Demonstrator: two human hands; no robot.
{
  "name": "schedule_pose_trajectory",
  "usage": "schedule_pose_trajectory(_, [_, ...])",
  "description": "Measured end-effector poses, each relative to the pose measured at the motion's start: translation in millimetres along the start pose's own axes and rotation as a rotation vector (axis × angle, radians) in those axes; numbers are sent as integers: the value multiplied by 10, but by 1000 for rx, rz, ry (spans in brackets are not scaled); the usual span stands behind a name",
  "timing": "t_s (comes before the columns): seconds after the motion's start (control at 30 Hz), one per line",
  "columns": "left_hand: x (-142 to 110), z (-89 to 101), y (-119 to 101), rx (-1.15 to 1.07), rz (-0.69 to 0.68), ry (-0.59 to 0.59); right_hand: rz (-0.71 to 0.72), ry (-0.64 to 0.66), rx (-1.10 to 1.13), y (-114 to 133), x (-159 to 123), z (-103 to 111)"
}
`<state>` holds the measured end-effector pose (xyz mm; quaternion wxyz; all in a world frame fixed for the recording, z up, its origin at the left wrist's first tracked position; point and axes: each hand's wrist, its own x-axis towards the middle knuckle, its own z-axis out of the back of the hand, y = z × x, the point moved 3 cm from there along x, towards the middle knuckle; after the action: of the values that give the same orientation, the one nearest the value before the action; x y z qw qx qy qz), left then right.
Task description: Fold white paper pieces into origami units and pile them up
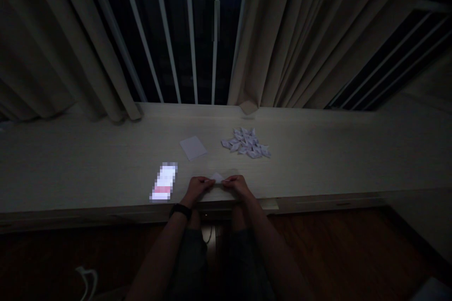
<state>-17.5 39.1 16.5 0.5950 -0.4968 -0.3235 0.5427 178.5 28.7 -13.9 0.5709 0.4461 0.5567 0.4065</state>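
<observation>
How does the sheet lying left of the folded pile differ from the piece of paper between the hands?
The sheet is a flat, four-cornered shape; the piece of paper comes to a peak at the top.
The sheet shows larger than the piece of paper.
The sheet lies untouched on the white surface; the piece of paper is held by both the left hand and right hand.
Both look pale.
</observation>
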Motion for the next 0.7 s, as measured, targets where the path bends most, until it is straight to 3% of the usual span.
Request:
schedule_pose_trajectory(0.2, [37, -28, 27, -54, 0, -25, -1, -35, -50, -58, 86, -2])
schedule_pose_trajectory(0.43, [41, -25, 27, -126, -9, -36, -2, 35, 10, -27, 49, -8])
schedule_pose_trajectory(0.7, [40, -49, 45, -152, 9, -45, 55, -61, 70, 47, -4, -72])
